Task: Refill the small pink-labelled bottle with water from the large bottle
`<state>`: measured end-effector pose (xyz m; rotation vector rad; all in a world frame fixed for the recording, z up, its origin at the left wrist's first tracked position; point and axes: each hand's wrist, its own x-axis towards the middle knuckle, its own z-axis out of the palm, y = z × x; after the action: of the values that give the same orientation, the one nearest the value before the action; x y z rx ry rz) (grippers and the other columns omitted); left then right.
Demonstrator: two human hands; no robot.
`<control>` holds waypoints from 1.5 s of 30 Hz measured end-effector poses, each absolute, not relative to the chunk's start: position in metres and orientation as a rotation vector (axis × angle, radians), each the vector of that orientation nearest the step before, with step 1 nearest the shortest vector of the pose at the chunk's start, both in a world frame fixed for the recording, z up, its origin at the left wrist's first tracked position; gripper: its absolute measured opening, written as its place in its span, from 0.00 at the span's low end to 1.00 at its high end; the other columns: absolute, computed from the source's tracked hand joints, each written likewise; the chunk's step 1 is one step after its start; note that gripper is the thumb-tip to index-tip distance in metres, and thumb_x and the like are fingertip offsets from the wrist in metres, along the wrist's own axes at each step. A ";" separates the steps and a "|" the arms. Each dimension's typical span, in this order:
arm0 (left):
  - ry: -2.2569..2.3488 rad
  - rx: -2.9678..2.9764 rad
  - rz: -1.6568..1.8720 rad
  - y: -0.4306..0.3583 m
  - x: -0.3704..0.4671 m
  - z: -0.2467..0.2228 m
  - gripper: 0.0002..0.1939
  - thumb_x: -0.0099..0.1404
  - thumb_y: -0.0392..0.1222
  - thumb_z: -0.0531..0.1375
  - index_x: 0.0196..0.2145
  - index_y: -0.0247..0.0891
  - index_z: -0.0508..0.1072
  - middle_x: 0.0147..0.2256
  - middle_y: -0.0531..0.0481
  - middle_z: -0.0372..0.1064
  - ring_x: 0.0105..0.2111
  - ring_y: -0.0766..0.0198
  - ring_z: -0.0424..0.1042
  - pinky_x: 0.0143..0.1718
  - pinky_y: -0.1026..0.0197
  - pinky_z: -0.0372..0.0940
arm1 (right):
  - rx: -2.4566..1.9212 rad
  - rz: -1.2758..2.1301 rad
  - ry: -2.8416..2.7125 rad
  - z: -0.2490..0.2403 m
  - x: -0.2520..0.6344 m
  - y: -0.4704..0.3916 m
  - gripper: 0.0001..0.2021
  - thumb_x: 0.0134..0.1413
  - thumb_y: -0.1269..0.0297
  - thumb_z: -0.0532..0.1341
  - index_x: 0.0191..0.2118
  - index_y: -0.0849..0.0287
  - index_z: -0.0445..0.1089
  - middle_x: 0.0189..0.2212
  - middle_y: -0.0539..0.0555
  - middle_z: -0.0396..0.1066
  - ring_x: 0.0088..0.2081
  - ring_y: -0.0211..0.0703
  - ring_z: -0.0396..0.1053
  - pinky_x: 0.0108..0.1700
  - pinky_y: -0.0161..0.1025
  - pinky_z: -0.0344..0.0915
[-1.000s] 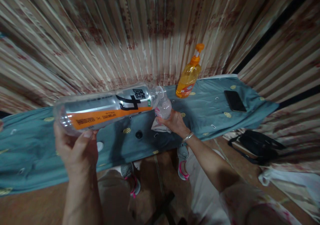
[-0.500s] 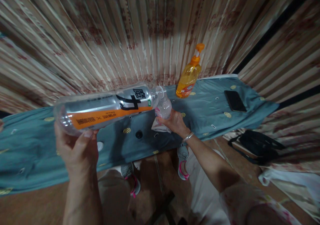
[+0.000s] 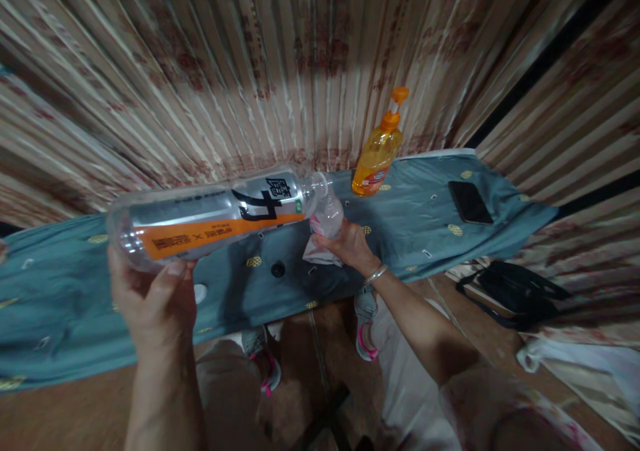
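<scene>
A large clear plastic bottle (image 3: 215,214) with a silver, black and orange label is tipped nearly on its side, its base gripped in my left hand (image 3: 155,297). Its mouth points right and meets the top of a small clear bottle (image 3: 327,216), which my right hand (image 3: 353,245) grasps around the side. Whether liquid passes between the two mouths cannot be made out. Under the small bottle lies a pale folded cloth (image 3: 320,252). On the covered surface below the large bottle are a black cap (image 3: 278,269) and a white round lid (image 3: 200,294), partly hidden by my left hand.
An orange pump bottle (image 3: 377,154) of yellow liquid stands at the back by the pleated curtain (image 3: 310,57). A black phone (image 3: 470,202) lies on the right of the teal cloth cover (image 3: 410,217). A black bag (image 3: 515,291) sits lower right.
</scene>
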<state>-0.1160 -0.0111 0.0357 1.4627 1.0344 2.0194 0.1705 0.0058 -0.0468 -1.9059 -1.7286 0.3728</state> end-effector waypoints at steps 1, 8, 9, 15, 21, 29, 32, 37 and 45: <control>1.037 1.465 2.018 -0.011 -0.116 0.036 0.34 0.40 0.56 0.76 0.48 0.52 0.82 0.40 0.51 0.77 0.35 0.55 0.73 0.42 0.33 0.78 | -1.902 0.370 -1.731 -0.047 0.170 0.006 0.27 0.55 0.51 0.75 0.54 0.64 0.75 0.44 0.66 0.85 0.47 0.60 0.84 0.46 0.43 0.76; 1.003 1.404 2.002 -0.015 -0.112 0.040 0.34 0.39 0.51 0.78 0.48 0.51 0.83 0.43 0.48 0.79 0.38 0.54 0.75 0.43 0.37 0.79 | -1.887 0.367 -1.745 -0.046 0.171 0.005 0.28 0.56 0.51 0.76 0.55 0.66 0.76 0.45 0.67 0.85 0.48 0.60 0.84 0.47 0.42 0.77; 0.995 1.389 2.002 -0.015 -0.113 0.040 0.34 0.38 0.51 0.78 0.47 0.51 0.83 0.42 0.49 0.79 0.38 0.54 0.75 0.44 0.36 0.79 | -1.883 0.369 -1.745 -0.045 0.171 0.005 0.28 0.56 0.51 0.76 0.55 0.66 0.76 0.45 0.67 0.85 0.48 0.60 0.84 0.47 0.42 0.77; 1.021 1.428 1.999 -0.012 -0.119 0.034 0.36 0.39 0.54 0.78 0.49 0.53 0.82 0.43 0.49 0.79 0.40 0.51 0.76 0.45 0.34 0.77 | -1.890 0.402 -1.724 -0.045 0.170 0.005 0.28 0.56 0.53 0.76 0.55 0.67 0.75 0.46 0.68 0.84 0.49 0.60 0.84 0.47 0.42 0.77; 0.976 1.393 2.007 -0.014 -0.114 0.038 0.33 0.41 0.49 0.77 0.48 0.49 0.81 0.42 0.50 0.78 0.39 0.53 0.76 0.47 0.35 0.77 | -1.876 0.399 -1.738 -0.045 0.171 0.005 0.26 0.56 0.52 0.75 0.55 0.62 0.75 0.46 0.64 0.85 0.49 0.58 0.84 0.47 0.42 0.76; 0.929 1.154 2.019 -0.021 -0.100 0.050 0.32 0.38 0.40 0.76 0.45 0.45 0.81 0.40 0.52 0.77 0.37 0.59 0.72 0.39 0.53 0.75 | -1.915 0.366 -1.752 -0.044 0.170 0.005 0.26 0.56 0.50 0.75 0.53 0.64 0.76 0.45 0.65 0.85 0.48 0.59 0.84 0.46 0.41 0.76; 0.934 1.144 2.001 -0.021 -0.098 0.051 0.30 0.39 0.39 0.75 0.45 0.45 0.81 0.40 0.52 0.77 0.38 0.58 0.73 0.41 0.52 0.75 | -1.934 0.348 -1.747 -0.044 0.169 0.005 0.26 0.56 0.50 0.75 0.53 0.64 0.76 0.45 0.66 0.85 0.48 0.59 0.84 0.47 0.42 0.76; 0.920 1.121 1.997 -0.021 -0.098 0.051 0.27 0.40 0.39 0.74 0.42 0.46 0.81 0.39 0.54 0.77 0.35 0.60 0.73 0.42 0.51 0.77 | -1.908 0.366 -1.748 -0.043 0.170 0.005 0.28 0.56 0.51 0.76 0.54 0.65 0.75 0.45 0.66 0.85 0.48 0.59 0.84 0.47 0.41 0.76; 0.912 1.129 1.982 -0.022 -0.097 0.050 0.26 0.42 0.40 0.75 0.42 0.47 0.81 0.40 0.55 0.77 0.37 0.61 0.74 0.46 0.50 0.77 | -1.848 0.385 -1.737 -0.048 0.172 0.006 0.27 0.55 0.51 0.76 0.53 0.65 0.76 0.45 0.67 0.85 0.47 0.59 0.85 0.46 0.43 0.77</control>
<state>-0.0968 -0.0215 0.0503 1.1291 0.9124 1.9817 0.1722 0.0058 -0.0477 -1.8483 -1.7365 0.3850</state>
